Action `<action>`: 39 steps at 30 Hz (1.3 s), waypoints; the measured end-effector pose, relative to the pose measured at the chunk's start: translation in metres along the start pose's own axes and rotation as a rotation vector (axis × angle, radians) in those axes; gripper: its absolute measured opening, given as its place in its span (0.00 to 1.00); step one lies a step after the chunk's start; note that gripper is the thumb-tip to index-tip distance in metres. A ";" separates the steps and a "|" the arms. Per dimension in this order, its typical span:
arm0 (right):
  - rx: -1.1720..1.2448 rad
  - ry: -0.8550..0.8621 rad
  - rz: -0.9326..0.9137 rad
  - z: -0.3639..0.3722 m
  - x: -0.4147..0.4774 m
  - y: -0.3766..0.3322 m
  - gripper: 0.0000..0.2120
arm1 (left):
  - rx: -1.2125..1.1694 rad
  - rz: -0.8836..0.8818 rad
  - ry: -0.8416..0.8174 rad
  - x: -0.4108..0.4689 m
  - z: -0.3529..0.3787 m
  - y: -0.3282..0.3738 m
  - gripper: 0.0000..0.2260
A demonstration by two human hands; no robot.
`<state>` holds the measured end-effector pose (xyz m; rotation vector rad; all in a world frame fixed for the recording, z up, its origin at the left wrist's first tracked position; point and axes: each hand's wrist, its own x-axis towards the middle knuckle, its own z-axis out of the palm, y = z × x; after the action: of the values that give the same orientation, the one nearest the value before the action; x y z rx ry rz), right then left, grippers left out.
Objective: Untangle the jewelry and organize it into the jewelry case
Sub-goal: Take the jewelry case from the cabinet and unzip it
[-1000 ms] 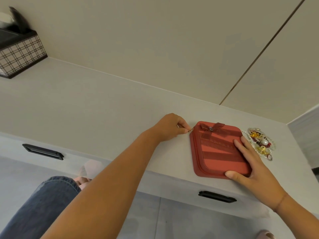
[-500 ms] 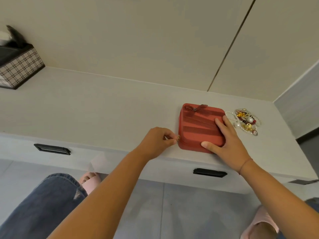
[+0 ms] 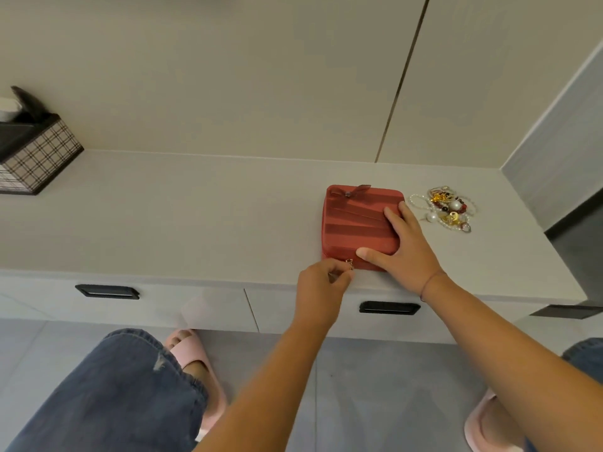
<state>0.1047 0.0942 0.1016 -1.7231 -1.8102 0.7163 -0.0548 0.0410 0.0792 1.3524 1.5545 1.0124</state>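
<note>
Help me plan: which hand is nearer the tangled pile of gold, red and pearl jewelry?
Right. The right hand lies on the red jewelry case beside the tangled jewelry pile; the left hand pinches the case's zipper pull, farther left.

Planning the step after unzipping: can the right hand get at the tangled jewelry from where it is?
Probably yes. The right hand lies flat on the red case, and the tangled jewelry sits on the countertop just right of the case, nothing between. The left hand pinches the zipper pull.
</note>
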 end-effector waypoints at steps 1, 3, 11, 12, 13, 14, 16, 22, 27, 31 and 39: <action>0.016 -0.003 0.006 0.001 0.001 0.001 0.48 | -0.024 -0.021 0.031 -0.003 0.005 0.000 0.04; 0.046 0.023 0.020 0.003 -0.003 0.002 0.48 | -0.077 -0.049 0.038 -0.007 0.008 -0.001 0.06; 0.278 0.641 0.115 0.053 -0.073 -0.005 0.24 | 0.067 0.076 0.227 -0.008 -0.026 0.001 0.08; 0.277 0.658 0.142 0.060 -0.074 -0.008 0.22 | 0.098 0.114 0.258 -0.004 -0.032 0.003 0.08; 0.279 0.650 0.166 0.066 -0.073 -0.010 0.20 | 0.135 0.162 0.272 0.000 -0.035 0.005 0.08; 0.272 0.629 0.184 0.072 -0.071 -0.013 0.17 | 0.181 0.219 0.268 0.005 -0.038 0.006 0.09; 0.221 0.595 0.217 0.085 -0.066 -0.018 0.12 | 0.258 0.331 0.214 0.016 -0.038 0.010 0.11; 0.126 0.623 0.326 0.099 -0.049 -0.028 0.10 | 0.269 0.366 -0.056 0.039 -0.024 0.012 0.14; 0.176 0.630 0.252 0.102 -0.048 -0.028 0.07 | 0.191 0.340 -0.055 0.039 -0.019 0.004 0.16; 0.173 0.588 0.154 0.091 -0.052 -0.018 0.07 | 0.145 0.335 -0.049 0.041 -0.019 0.001 0.18; 0.171 0.466 0.077 0.049 -0.054 0.011 0.06 | 0.162 0.310 -0.039 0.040 -0.019 0.002 0.19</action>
<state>0.0810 0.0403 0.0579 -1.6818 -1.3336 0.4358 -0.0754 0.0800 0.0846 1.7553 1.4508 1.0532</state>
